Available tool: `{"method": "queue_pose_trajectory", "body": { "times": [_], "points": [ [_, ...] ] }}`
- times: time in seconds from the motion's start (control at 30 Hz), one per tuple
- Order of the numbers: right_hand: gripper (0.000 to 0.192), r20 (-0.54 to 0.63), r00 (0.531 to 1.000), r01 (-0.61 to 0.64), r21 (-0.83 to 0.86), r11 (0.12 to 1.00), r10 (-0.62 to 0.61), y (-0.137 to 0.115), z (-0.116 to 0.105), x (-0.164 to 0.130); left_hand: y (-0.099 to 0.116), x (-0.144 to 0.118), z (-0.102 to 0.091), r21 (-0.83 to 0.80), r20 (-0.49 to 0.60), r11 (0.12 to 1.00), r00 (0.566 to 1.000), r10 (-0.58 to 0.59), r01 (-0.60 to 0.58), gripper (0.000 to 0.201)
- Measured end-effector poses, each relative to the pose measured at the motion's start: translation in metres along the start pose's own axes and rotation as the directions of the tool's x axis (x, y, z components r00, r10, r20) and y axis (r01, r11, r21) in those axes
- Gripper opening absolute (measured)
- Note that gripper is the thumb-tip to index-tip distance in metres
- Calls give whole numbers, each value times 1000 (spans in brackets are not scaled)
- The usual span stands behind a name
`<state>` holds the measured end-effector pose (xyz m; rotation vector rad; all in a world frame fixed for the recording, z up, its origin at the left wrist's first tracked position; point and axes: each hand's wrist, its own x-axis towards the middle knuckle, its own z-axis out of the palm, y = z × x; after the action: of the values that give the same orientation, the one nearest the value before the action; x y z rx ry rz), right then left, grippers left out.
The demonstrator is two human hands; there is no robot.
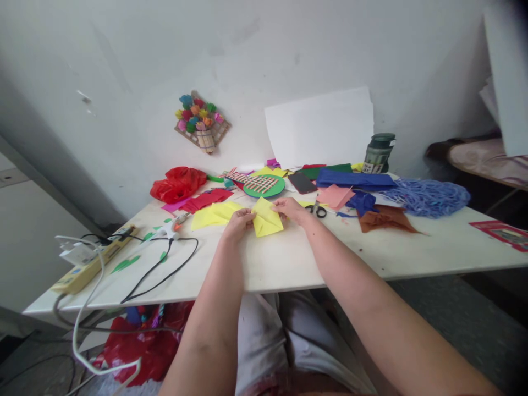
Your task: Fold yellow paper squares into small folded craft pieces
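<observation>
A creased square of yellow crepe paper [267, 219] is held up between both hands, one corner pointing up. My left hand [240, 223] pinches its left edge, and my right hand [290, 210] pinches the upper right edge. A larger yellow sheet [215, 215] lies on the table just left of my left hand. Black-handled scissors [316, 210] rest right of my right hand. Behind the paper sits a green round piece [275, 187] with woven sticks across it.
A glue gun [170, 226] with a black cord lies at left, near a power strip [91, 261]. Red paper [210, 200], a phone [302, 182], pink squares [335, 196], blue stringy material [429, 197], brown paper [386, 219] and a bottle [378, 153] stand or lie around the table.
</observation>
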<state>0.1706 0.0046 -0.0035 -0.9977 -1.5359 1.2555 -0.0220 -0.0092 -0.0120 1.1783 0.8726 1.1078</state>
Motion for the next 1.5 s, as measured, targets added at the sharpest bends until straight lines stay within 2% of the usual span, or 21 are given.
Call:
{"method": "queue_pose_trajectory", "body": {
  "times": [0.2,0.53,0.8,1.1,1.23,1.5],
  "points": [
    [7,19,1000,-13,6,1000,13,0,0,0,-1,1,-1,-1,47,1000,998,-30,30,24],
    [17,17,1000,-10,49,999,10,-4,0,-5,-2,3,-3,-28,43,998,998,-47,48,23],
    [16,22,999,-26,61,998,24,-1,-2,-2,2,0,-1,-53,56,996,996,-64,67,15],
    [26,2,1000,-30,97,995,30,-2,0,-3,2,0,0,-102,52,994,998,-46,51,18],
    [25,-10,1000,-28,126,992,29,1,0,-1,1,2,0,-114,34,993,999,-34,37,24],
    [20,-2,1000,-15,114,993,15,-2,1,-3,1,2,-1,-104,9,994,999,-35,36,21]
  ]
}}
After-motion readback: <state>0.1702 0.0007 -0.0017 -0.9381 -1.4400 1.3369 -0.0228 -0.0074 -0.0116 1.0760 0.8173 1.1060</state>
